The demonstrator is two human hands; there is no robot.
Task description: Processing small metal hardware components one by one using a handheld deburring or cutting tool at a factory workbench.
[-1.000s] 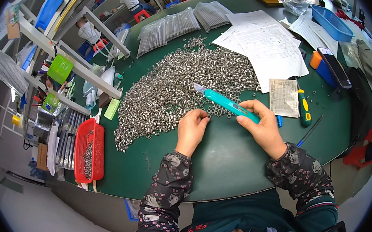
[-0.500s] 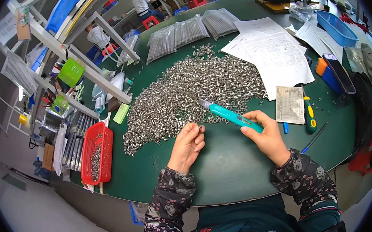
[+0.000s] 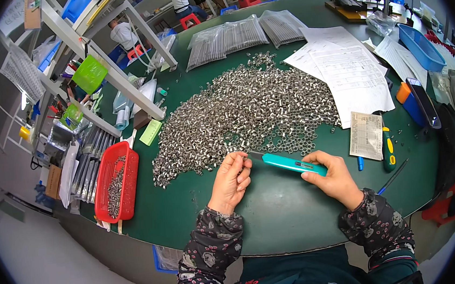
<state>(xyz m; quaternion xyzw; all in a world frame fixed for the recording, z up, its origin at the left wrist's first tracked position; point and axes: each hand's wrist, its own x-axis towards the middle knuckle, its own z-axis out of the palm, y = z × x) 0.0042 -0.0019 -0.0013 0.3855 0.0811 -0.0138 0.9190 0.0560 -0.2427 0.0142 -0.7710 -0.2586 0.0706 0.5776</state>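
Note:
My right hand (image 3: pixel 334 177) is closed around a teal utility knife (image 3: pixel 291 163), its blade pointing left. My left hand (image 3: pixel 231 180) pinches a small metal ring (image 3: pixel 245 158) between thumb and fingertips. The blade tip is right beside that ring; whether they touch I cannot tell. Just beyond both hands spreads a large heap of small shiny metal rings (image 3: pixel 235 111) on the green table (image 3: pixel 291 217).
At the left a red basket (image 3: pixel 101 199) holds more metal rings. Bagged rods (image 3: pixel 245 35) lie behind the heap. Papers (image 3: pixel 354 74), a card (image 3: pixel 366 135), a yellow-green screwdriver (image 3: pixel 388 152), a pen (image 3: pixel 393 176) and a phone (image 3: pixel 423 103) lie to the right.
The utility knife has swung down and levelled, bringing its blade from over the heap to the ring in my left hand. The view has shifted slightly.

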